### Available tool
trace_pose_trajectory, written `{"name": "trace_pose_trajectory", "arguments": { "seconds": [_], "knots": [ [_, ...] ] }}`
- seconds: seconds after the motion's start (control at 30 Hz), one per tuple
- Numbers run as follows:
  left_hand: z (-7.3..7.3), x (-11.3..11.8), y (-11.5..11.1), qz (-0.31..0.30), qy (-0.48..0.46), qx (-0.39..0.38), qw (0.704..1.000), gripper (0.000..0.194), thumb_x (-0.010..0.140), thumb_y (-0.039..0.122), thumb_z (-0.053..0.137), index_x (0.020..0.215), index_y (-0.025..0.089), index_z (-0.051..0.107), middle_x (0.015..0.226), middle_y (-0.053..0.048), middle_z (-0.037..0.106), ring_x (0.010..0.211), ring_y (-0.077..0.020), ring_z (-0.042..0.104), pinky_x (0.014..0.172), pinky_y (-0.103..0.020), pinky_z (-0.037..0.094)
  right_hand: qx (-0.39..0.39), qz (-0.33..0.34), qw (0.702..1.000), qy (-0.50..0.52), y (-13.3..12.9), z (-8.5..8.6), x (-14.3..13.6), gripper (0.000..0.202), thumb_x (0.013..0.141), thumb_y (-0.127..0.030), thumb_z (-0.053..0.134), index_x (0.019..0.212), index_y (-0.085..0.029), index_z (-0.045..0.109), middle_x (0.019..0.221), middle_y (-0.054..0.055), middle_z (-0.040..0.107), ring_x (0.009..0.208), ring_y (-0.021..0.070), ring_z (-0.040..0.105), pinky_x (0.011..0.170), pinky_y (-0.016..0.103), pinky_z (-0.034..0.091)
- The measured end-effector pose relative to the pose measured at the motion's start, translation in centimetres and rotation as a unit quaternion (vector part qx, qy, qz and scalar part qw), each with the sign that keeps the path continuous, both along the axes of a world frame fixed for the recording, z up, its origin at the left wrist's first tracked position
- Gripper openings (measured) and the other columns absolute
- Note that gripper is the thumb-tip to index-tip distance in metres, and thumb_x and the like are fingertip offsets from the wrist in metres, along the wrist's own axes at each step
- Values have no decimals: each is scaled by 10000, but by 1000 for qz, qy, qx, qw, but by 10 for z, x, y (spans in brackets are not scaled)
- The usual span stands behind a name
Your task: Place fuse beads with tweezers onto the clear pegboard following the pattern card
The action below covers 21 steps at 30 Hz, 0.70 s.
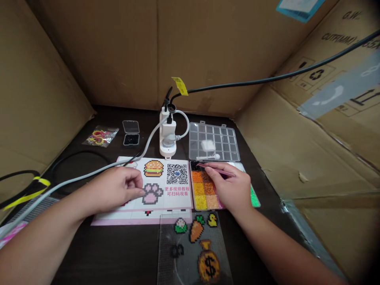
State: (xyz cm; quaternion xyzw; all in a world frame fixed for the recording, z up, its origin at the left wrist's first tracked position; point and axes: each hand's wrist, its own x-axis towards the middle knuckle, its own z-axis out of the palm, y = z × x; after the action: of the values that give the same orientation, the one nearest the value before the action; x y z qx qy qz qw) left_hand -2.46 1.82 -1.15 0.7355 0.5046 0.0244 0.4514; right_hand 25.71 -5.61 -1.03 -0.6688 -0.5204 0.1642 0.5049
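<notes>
My right hand (234, 190) grips pink tweezers (219, 170), their tips over the black beads (195, 166) in the top left corner of a compartmented bead box (191, 198). Orange, brown, yellow, peach and green beads show around that hand, which hides part of the box. My left hand (124, 186) is over a printed pattern sheet (178, 202), fingers curled and thumb beside the pink paw picture (152, 194); whether anything is between them is hidden. Nearer to me, a clear pegboard (166, 261) carries bead figures: a carrot (196, 230), a duck (212, 220), a money bag (209, 263) and a small black outline (177, 250).
The box's clear lid (233, 146) lies open behind it, with a white packet (208, 145) and small white spoon (212, 156). A power strip (168, 138), grey cable (97, 171), small black-bead case (131, 139) and bag of rings (101, 136) are farther back. Cardboard walls (118, 51) surround the table.
</notes>
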Motion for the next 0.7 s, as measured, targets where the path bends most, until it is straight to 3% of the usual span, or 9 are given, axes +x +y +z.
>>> {"name": "trace_pose_trajectory", "arguments": {
  "seconds": [0.23, 0.7],
  "knots": [
    [-2, -3, 0, -14, 25, -2, 1000, 208, 718, 402, 654, 687, 199, 622, 539, 36, 517, 543, -127, 455, 523, -248, 332, -9, 9, 998, -68, 7, -6, 2, 100, 807, -278, 707, 830, -229, 791, 816, 45, 770, 761, 201, 707, 769, 421, 580],
    [0, -2, 1, -22, 53, 3, 998, 260, 725, 469, 653, 693, 212, 637, 591, 21, 535, 585, -143, 469, 535, -256, 348, 19, 2, 996, -89, 3, -4, 6, 75, 808, -282, 719, 820, -265, 790, 821, 30, 776, 767, 215, 715, 758, 418, 568]
  ]
}}
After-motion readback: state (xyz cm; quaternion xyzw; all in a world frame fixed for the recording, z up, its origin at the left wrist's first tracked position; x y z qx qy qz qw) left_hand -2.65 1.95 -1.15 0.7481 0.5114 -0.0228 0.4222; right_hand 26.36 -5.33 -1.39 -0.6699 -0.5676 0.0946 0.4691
